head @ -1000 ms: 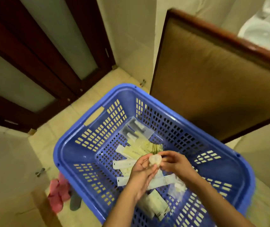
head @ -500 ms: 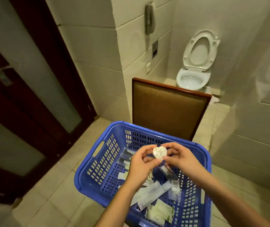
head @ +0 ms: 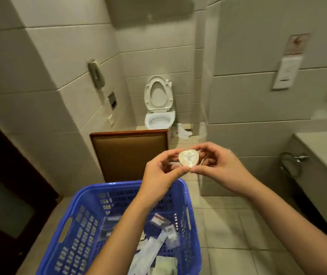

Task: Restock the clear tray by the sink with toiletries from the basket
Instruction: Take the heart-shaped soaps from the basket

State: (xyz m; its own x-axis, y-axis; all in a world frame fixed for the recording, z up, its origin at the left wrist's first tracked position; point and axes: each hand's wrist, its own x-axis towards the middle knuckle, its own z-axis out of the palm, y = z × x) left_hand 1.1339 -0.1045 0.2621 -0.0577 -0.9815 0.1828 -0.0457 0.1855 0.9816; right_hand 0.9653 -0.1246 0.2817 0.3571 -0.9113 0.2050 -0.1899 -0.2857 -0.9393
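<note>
Holding a heart-shaped pod up for checking: left hand and right hand each pinch its edge between thumb and fingertips. The pod is raised over the far rim of the basket, where sachets remain. Step judged: item picked, delivery pending. Clear tray not in view; the counter at right is my likely heading. Room: tiled walls and floor, toilet beyond a chair back.

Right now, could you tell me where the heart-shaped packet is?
Head view, centre: the heart-shaped packet is pinched between left hand and right hand, above the far rim of the blue basket.
</note>
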